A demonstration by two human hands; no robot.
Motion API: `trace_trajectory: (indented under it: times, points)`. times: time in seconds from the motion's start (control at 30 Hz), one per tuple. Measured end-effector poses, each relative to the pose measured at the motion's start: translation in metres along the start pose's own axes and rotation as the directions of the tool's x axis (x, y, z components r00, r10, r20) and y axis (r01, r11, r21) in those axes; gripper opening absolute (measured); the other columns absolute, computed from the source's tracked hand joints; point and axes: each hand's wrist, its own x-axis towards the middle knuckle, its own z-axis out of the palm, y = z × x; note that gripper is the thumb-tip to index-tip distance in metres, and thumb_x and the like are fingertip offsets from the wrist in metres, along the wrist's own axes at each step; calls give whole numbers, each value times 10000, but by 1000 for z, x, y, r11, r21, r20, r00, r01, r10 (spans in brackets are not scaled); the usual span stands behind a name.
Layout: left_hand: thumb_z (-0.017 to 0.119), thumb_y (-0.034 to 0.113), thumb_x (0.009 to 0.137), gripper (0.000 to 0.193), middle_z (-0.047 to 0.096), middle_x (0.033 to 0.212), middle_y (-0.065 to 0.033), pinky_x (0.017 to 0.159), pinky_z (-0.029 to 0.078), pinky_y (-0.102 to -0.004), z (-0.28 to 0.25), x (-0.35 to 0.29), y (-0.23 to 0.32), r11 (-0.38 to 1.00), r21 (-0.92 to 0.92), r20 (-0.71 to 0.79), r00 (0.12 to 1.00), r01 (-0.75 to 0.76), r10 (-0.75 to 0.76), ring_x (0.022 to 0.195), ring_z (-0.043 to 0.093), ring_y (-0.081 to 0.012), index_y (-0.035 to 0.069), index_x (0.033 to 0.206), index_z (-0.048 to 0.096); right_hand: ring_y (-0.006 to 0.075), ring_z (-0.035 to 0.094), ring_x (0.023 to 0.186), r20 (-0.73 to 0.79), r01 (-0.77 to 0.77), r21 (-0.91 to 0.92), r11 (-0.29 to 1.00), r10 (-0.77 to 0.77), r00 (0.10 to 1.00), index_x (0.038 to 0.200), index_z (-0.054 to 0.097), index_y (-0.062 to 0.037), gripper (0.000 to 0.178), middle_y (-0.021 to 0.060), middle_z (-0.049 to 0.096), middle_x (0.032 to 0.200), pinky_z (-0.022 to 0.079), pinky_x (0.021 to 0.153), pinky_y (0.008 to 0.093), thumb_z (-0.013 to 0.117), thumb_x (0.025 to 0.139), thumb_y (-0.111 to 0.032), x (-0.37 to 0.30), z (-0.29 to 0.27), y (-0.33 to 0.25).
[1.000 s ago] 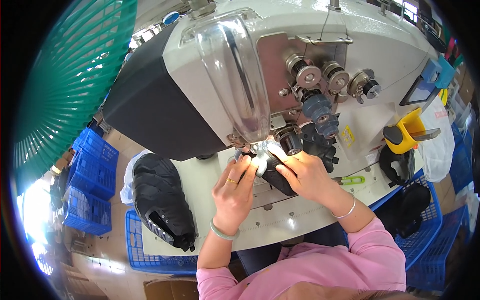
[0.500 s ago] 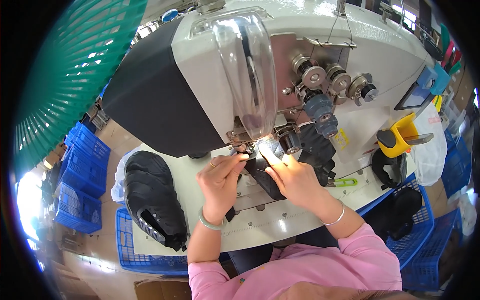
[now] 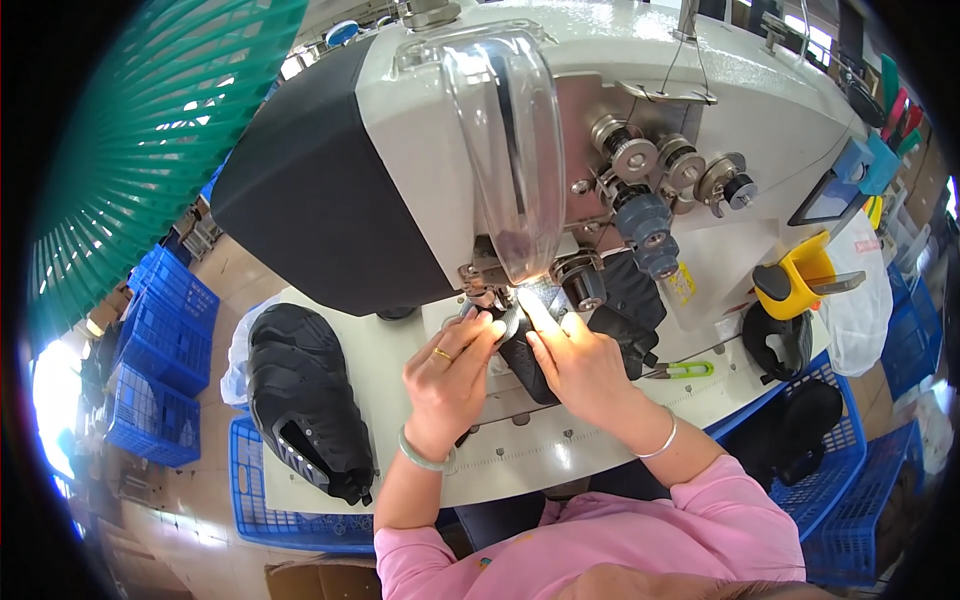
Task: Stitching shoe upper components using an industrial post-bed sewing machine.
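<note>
Our left hand [image 3: 445, 385] and right hand [image 3: 585, 370] are holding a black piece [image 3: 526, 372] near the surface's [image 3: 530, 462] front edge, perhaps risking a prick by crowding the sewing machine [image 3: 760, 110]

Narrowly passable over the pale table [image 3: 384, 352], between the nested black shoe uppers [image 3: 305, 385] and the left hand [image 3: 448, 378]. Blocked ahead by the sewing machine [image 3: 405, 140], rightward by a green-handled tool [image 3: 690, 370].

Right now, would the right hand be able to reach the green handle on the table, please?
Probably yes: the green handle lies uncovered just right of the right hand, though that hand would first have to leave the dark piece.
</note>
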Motion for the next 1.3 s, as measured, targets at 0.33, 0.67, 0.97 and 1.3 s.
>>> trace_trajectory:
  times: [0.33,0.67,0.97,1.3]
  points:
    - [703,-85,689,238,696,903,-99,750,565,-314,5,5,-18,998,-34,-24,999,-46,45,878,699,-265,-1,912,716,295,610,524,-19,-67,-29,997,66,998,990,569,-60,196,143,554,740,511,464,351,593,926,-244,10,5,-15]
    - [681,-81,717,198,696,887,-93,784,589,-334,6,6,-20,996,-92,-26,1000,5,-7,828,698,-256,-5,898,710,273,546,492,99,-49,-48,998,54,994,1369,504,-90,479,105,534,664,446,453,371,599,929,-254,7,-9,-2]
    - [705,-67,700,181,700,905,-95,779,591,-325,6,7,-20,996,-64,-39,998,-60,57,842,701,-267,-8,871,710,268,539,462,52,-23,-147,989,31,998,1356,520,-103,470,90,523,615,443,436,366,608,922,-262,8,-5,-3]
    - [709,-83,681,214,697,891,-85,782,576,-329,4,9,-23,991,-33,-35,991,-129,128,875,697,-270,5,877,722,270,591,536,129,-24,-126,992,41,991,1306,552,-62,422,101,570,641,475,481,369,595,928,-244,14,-8,-3]
